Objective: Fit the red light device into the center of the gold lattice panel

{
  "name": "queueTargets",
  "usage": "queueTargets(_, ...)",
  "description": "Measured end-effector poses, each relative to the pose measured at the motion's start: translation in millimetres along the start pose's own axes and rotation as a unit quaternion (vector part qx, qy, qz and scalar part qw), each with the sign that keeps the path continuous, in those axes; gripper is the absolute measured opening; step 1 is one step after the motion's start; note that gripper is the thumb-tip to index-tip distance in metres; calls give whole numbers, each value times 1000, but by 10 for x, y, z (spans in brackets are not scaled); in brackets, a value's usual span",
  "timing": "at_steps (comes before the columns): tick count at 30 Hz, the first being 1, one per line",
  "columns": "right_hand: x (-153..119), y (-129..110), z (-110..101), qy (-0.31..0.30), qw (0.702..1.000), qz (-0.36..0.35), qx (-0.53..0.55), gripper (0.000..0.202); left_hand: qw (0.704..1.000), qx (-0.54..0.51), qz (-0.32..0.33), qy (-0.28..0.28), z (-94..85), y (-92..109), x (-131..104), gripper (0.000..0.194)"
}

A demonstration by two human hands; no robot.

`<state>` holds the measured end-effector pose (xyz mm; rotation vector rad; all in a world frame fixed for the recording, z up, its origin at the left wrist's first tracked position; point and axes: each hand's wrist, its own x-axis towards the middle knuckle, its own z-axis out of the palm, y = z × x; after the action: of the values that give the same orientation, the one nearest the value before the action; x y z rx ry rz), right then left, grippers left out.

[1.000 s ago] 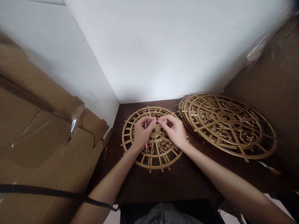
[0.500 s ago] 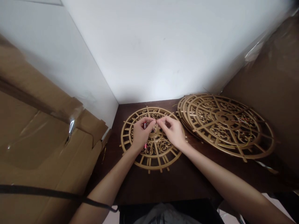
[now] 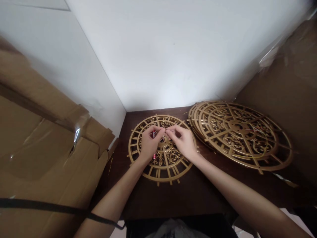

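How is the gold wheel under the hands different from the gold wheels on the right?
The gold wheel in the middle appears single, while the gold wheels on the right are piled up.
Both hands are over the middle wheel; neither is on the pile.
A yellow wire lies on the pile; a red piece shows at the middle wheel.
Both have spokes and curly patterns.

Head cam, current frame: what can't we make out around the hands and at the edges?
All head view:
- Anything pinched by the left hand and right hand: too small, screened by fingers.
- Red item: partly covered by the left hand.
- Lower discs, and their count: overlapped by the top disc.
- Cardboard and black strap: cut off by the left edge.
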<state>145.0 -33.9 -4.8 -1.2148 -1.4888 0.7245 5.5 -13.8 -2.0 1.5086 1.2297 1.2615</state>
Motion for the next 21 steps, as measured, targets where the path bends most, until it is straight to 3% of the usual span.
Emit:
queueTargets(8, 7, -26, -6, 22, 1000, 8, 4, 20, 1000, -10, 3, -18, 0, -39, -4, 21)
queueTargets(15, 5, -17, -8, 30, 999, -28, 3, 17, 1000, -8, 2, -19, -3, -52, 0, 21)
queueTargets(21, 15, 31, 4, 47, 998, 15, 43, 20, 1000, 15, 14, -19, 7, -17, -17, 21)
